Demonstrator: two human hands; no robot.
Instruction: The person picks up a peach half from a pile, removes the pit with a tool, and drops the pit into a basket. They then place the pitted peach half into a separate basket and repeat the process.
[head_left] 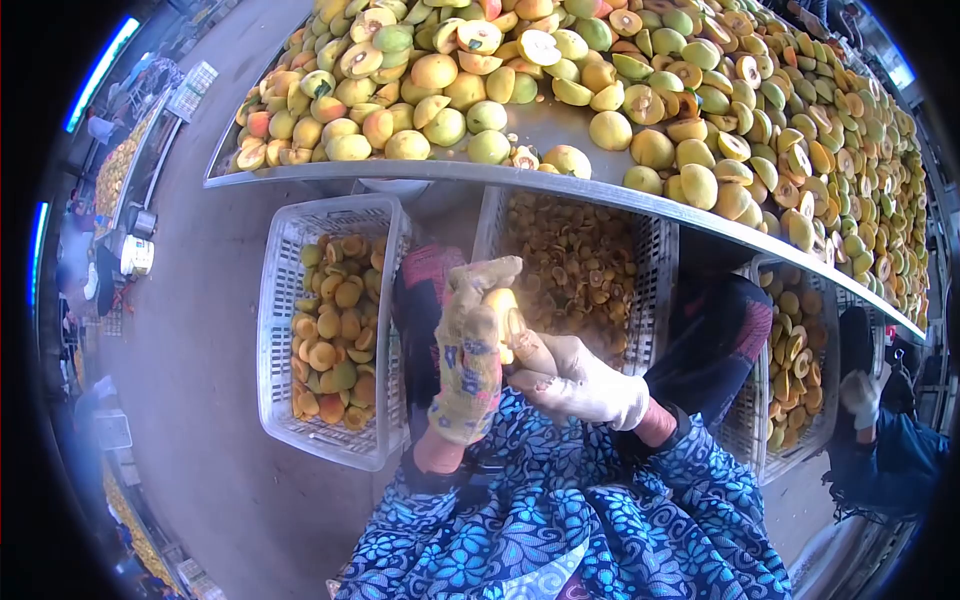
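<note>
The left hand's [466, 352] gloved fingers [487, 272] are clamped round a peach [503, 308], holding it up over the lap, its pale cut side turned right. The right hand [578, 382], in a white glove, sits just below and right of the peach. Its fingers are curled together and its thumb lies against the peach's lower side. Whether they grip a tool I cannot tell.

Under and beyond the hands is the middle crate [652, 300], filled with darker cut pieces. The left crate [275, 330], holding peach halves, stands just left of the left wrist, with bare floor [190, 330] further left. The right crate [812, 420] stands to the right, beyond the knee.

On the far side, the table's metal edge [450, 173] runs above the crates, sloping down to the right, and bears a pile [640, 80] of whole and halved peaches. At the far right, a co-worker's gloved hand [860, 392] is well apart from the person's own.
</note>
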